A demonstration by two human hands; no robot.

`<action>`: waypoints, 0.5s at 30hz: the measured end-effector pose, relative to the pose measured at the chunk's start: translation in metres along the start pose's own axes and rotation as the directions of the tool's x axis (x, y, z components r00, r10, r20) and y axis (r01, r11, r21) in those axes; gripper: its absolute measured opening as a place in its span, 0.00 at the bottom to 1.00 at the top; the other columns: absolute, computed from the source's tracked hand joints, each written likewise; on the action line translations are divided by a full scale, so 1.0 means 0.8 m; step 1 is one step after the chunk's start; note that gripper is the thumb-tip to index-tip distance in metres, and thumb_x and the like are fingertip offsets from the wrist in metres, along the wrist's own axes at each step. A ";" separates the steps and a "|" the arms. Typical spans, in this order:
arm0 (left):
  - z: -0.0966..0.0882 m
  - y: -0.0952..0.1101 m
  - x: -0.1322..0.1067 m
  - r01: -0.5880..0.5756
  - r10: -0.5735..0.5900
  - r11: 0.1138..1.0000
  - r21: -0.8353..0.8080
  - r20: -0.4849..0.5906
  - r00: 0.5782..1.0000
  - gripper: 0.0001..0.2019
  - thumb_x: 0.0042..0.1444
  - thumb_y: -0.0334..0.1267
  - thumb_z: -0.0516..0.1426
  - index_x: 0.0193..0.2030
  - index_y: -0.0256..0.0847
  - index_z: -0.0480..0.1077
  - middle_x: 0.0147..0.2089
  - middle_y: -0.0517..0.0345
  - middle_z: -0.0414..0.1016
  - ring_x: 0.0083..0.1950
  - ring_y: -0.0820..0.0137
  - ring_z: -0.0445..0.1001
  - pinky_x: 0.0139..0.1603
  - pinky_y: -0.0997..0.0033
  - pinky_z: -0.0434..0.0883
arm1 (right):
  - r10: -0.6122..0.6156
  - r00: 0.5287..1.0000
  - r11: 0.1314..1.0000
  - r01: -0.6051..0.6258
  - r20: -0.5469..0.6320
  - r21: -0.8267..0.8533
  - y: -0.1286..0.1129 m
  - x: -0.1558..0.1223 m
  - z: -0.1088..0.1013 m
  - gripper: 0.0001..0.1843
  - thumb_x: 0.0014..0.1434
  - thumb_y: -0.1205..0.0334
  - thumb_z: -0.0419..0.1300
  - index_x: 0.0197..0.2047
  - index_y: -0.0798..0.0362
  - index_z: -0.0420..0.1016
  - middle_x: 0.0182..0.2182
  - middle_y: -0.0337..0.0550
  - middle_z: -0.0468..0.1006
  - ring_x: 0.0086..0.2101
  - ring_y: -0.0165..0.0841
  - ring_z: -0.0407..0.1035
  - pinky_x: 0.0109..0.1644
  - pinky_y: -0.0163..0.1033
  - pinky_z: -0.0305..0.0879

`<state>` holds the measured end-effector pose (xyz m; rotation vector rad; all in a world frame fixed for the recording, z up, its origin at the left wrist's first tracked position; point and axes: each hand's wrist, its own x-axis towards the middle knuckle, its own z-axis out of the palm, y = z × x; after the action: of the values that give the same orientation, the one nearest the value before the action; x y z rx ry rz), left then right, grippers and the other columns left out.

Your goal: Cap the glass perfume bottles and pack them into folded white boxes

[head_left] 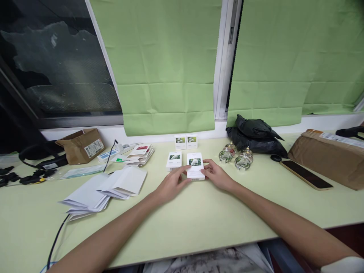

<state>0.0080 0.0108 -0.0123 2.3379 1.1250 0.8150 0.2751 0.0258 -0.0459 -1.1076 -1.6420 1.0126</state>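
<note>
A small white box [194, 156] with a picture of white flowers on its front is between my two hands at the middle of the table. From the left, my left hand [171, 185] has its fingers and thumb on the box's lower edge. My right hand [216, 175] grips the opposite side, fingers bent round the edge. Just left of it stands a similar white box [174, 158], close to my left fingertips. Behind, against the wall, two more flower-print boxes [180, 141] stand side by side.
White folded papers [88, 192], printed cards [142, 150] and an opened brown carton [85, 146] lie on the left. Toward the right are clear glass ornaments [243, 159], black plastic bags [256, 138], a phone [305, 174] and a brown parcel [327, 159]. Green cloth [167, 68] covers the window.
</note>
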 end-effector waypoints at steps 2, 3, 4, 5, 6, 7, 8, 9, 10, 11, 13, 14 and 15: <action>0.001 -0.001 0.000 -0.017 0.017 1.000 0.007 -0.008 1.000 0.24 0.69 0.53 0.56 0.69 0.53 0.67 0.54 0.55 0.77 0.45 0.63 0.76 0.51 0.61 0.74 | -0.008 1.000 0.999 0.008 -0.002 -0.032 -0.006 -0.003 0.001 0.25 0.68 0.48 0.62 0.64 0.48 0.67 0.53 0.49 0.79 0.41 0.37 0.79 0.49 0.49 0.78; 0.002 -0.002 0.001 -0.024 0.024 1.000 0.011 -0.012 1.000 0.24 0.69 0.53 0.56 0.69 0.53 0.68 0.54 0.55 0.77 0.46 0.63 0.77 0.52 0.60 0.74 | -0.008 1.000 0.999 0.008 0.004 -0.044 -0.009 -0.005 0.001 0.27 0.68 0.47 0.63 0.65 0.48 0.67 0.54 0.50 0.79 0.41 0.38 0.79 0.49 0.49 0.78; 0.002 -0.003 0.001 -0.030 0.031 0.999 0.018 -0.016 0.999 0.23 0.70 0.53 0.56 0.69 0.53 0.68 0.54 0.55 0.78 0.47 0.62 0.77 0.52 0.60 0.74 | -0.006 1.000 0.998 0.006 0.012 -0.056 -0.011 -0.006 0.001 0.31 0.66 0.47 0.64 0.67 0.48 0.66 0.55 0.51 0.79 0.41 0.38 0.78 0.48 0.49 0.78; 0.003 -0.004 0.002 -0.036 0.036 0.999 0.025 -0.021 0.999 0.23 0.70 0.53 0.55 0.69 0.53 0.69 0.54 0.54 0.78 0.48 0.62 0.77 0.53 0.60 0.74 | -0.006 1.000 0.998 0.008 0.023 -0.065 -0.013 -0.008 0.002 0.36 0.64 0.47 0.67 0.70 0.48 0.63 0.56 0.51 0.78 0.41 0.38 0.78 0.47 0.48 0.79; 0.003 -0.005 0.003 -0.041 0.042 0.999 0.033 -0.025 0.999 0.23 0.70 0.52 0.55 0.68 0.53 0.69 0.54 0.54 0.78 0.49 0.61 0.77 0.54 0.60 0.74 | -0.016 0.999 0.997 0.018 0.035 -0.076 -0.014 -0.009 0.002 0.42 0.61 0.47 0.70 0.73 0.46 0.59 0.58 0.51 0.77 0.42 0.39 0.78 0.46 0.48 0.79; 0.003 -0.006 0.004 -0.049 0.050 0.998 0.041 -0.028 0.998 0.23 0.70 0.52 0.55 0.68 0.53 0.69 0.54 0.53 0.78 0.50 0.61 0.77 0.54 0.59 0.73 | -0.039 0.998 0.995 0.043 0.047 -0.090 -0.014 -0.010 0.002 0.47 0.59 0.48 0.72 0.75 0.45 0.56 0.61 0.52 0.74 0.42 0.38 0.77 0.45 0.48 0.79; 0.004 -0.007 0.005 -0.058 0.060 0.997 0.049 -0.031 0.998 0.23 0.71 0.52 0.55 0.69 0.52 0.69 0.54 0.53 0.78 0.51 0.61 0.77 0.54 0.59 0.73 | -0.074 0.996 0.990 0.080 0.056 -0.115 -0.014 -0.011 0.002 0.48 0.58 0.50 0.73 0.75 0.43 0.56 0.64 0.52 0.70 0.42 0.37 0.77 0.46 0.48 0.79; 0.005 -0.008 0.006 -0.070 0.072 0.996 0.057 -0.033 0.997 0.23 0.71 0.52 0.55 0.69 0.52 0.69 0.53 0.52 0.78 0.51 0.61 0.76 0.55 0.59 0.73 | -0.114 0.991 0.980 0.123 0.065 -0.155 -0.012 -0.011 0.001 0.45 0.59 0.51 0.72 0.74 0.42 0.59 0.67 0.52 0.66 0.42 0.36 0.77 0.48 0.48 0.78; 0.005 -0.009 0.007 -0.082 0.084 0.994 0.065 -0.035 0.996 0.22 0.71 0.51 0.55 0.69 0.52 0.69 0.53 0.52 0.78 0.52 0.60 0.76 0.55 0.59 0.73 | -0.150 0.986 0.965 0.162 0.073 -0.205 -0.011 -0.011 0.001 0.40 0.60 0.53 0.71 0.72 0.41 0.64 0.69 0.51 0.63 0.42 0.35 0.76 0.50 0.48 0.78; 0.006 -0.010 0.008 -0.093 0.096 0.993 0.075 -0.037 0.995 0.22 0.71 0.51 0.55 0.69 0.52 0.69 0.52 0.53 0.79 0.52 0.60 0.76 0.55 0.60 0.73 | -0.176 0.981 0.947 0.191 0.081 -0.258 -0.009 -0.011 0.000 0.34 0.62 0.54 0.69 0.70 0.42 0.68 0.69 0.51 0.62 0.41 0.34 0.76 0.52 0.49 0.77; 0.008 -0.012 0.008 -0.108 0.112 0.989 0.096 -0.036 0.993 0.21 0.72 0.50 0.54 0.69 0.53 0.69 0.51 0.53 0.79 0.52 0.60 0.76 0.55 0.60 0.73 | -0.200 0.976 0.910 0.217 0.084 -0.354 -0.006 -0.009 -0.003 0.26 0.65 0.55 0.66 0.65 0.43 0.74 0.68 0.51 0.63 0.38 0.32 0.76 0.53 0.50 0.76; 0.008 -0.013 0.008 -0.112 0.117 0.988 0.107 -0.036 0.993 0.21 0.72 0.48 0.54 0.69 0.53 0.69 0.51 0.54 0.79 0.53 0.61 0.76 0.54 0.60 0.73 | -0.207 0.975 0.893 0.221 0.078 -0.392 -0.004 -0.007 -0.004 0.24 0.66 0.55 0.65 0.64 0.44 0.75 0.68 0.51 0.64 0.37 0.32 0.76 0.52 0.50 0.76; 0.008 -0.015 0.009 -0.119 0.124 0.985 0.122 -0.035 0.992 0.20 0.73 0.47 0.53 0.69 0.53 0.68 0.51 0.54 0.79 0.53 0.61 0.76 0.54 0.60 0.73 | -0.215 0.974 0.877 0.225 0.072 -0.425 -0.003 -0.005 -0.005 0.23 0.66 0.55 0.65 0.64 0.44 0.75 0.67 0.51 0.65 0.37 0.33 0.76 0.53 0.50 0.76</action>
<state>0.0094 0.0224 -0.0219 2.5203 1.0845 0.8657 0.2796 0.0218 -0.0435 -1.1560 -2.0194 0.5239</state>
